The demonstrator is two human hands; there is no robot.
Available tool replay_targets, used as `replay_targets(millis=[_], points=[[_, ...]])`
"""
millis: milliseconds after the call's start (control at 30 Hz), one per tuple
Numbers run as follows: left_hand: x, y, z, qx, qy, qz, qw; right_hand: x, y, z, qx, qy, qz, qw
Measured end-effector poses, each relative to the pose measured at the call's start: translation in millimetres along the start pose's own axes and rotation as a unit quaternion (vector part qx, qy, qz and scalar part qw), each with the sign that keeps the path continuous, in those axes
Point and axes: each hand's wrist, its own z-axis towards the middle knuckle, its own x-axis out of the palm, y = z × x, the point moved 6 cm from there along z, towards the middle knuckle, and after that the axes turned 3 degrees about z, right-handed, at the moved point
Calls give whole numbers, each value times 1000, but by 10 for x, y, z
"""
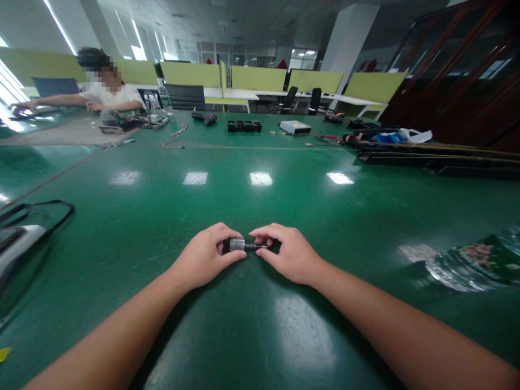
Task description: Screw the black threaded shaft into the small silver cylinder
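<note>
A small part with a silver cylindrical body and a thin dark shaft, looking like a small motor (pixel 238 245), lies level just above or on the green table (pixel 260 200). My left hand (pixel 207 254) is closed on the silver body, thumb below and index finger above. Around the dark shaft at the other end, my right hand (pixel 290 252) curls its thumb and fingers in a loose pinch. Its index fingertip stays apart from the shaft. The shaft's tip is partly hidden among the right fingers.
To the right lies a clear plastic bottle (pixel 475 262); at the left edge is a white device (pixel 20 244) with a black cable (pixel 60 216). A power drill (pixel 204 118), black holder (pixel 244 126) and white box (pixel 294 127) stand farther back. Another person (pixel 111 95) sits far left.
</note>
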Motion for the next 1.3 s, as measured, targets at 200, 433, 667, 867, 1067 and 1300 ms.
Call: replay_targets(millis=[200, 433, 667, 867, 1067, 1300], points=[[9, -6, -6, 13, -1, 11, 1000, 23, -3, -9, 3, 7, 5, 1000], [6, -11, -10, 14, 2, 12, 1000, 22, 27, -18, -2, 5, 0, 1000], [20, -17, -14, 9, 5, 7, 1000, 39, 66, -3, -29, 30, -26, 999], [15, -29, -12, 14, 6, 13, 1000, 52, 76, -7, -40, 41, -40, 998], [9, -17, -13, -8, -1, 11, 1000, 62, 88, -4, -47, 50, -44, 997], [17, -3, -22, -17, 0, 8, 1000, 55, 80, 3, -42, 53, -36, 997]])
